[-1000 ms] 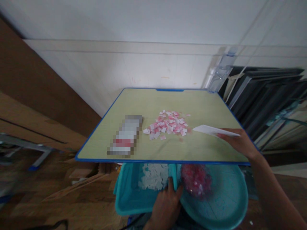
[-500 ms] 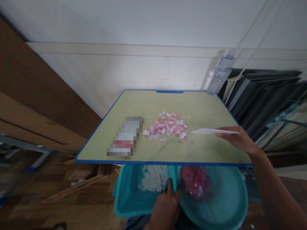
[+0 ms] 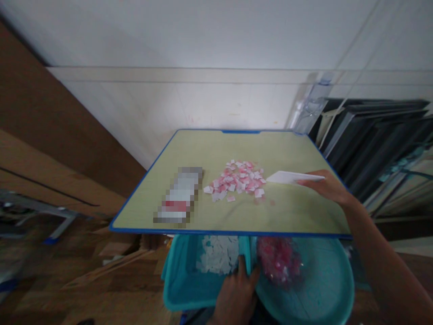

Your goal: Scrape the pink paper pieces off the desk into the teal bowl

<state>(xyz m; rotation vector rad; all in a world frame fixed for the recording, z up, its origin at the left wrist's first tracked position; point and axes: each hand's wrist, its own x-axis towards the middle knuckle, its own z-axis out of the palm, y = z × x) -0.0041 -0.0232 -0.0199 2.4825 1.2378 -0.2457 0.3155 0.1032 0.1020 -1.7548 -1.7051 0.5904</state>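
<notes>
My right hand [image 3: 323,186] grips a white folded sheet, maybe paper or card [image 3: 287,177], fingers closed around its right end. Its pointed left end is at the edge of a pile of small pink and white paper pieces [image 3: 239,178] on the yellow-green tabletop [image 3: 203,146]. Below the table, my left hand [image 3: 237,291] pinches the rim of a teal rectangular basin [image 3: 189,298] where it meets a round teal basin [image 3: 324,293]. White paper pieces [image 3: 219,253] lie in the rectangular basin. A clear bag of pink-red material [image 3: 279,259] sits in the round one.
A blurred-out flat object [image 3: 179,196] lies on the table's left side. A clear plastic bottle [image 3: 311,108] stands at the back right corner, by the wall [image 3: 209,101]. Dark panels [image 3: 375,131] lean at the right; large brown cardboard [image 3: 61,135] stands at the left.
My right hand has moved left and slightly up with the white sheet, whose tip is now at the paper pile and whose broad face shows more. My left hand stays at the basin rim.
</notes>
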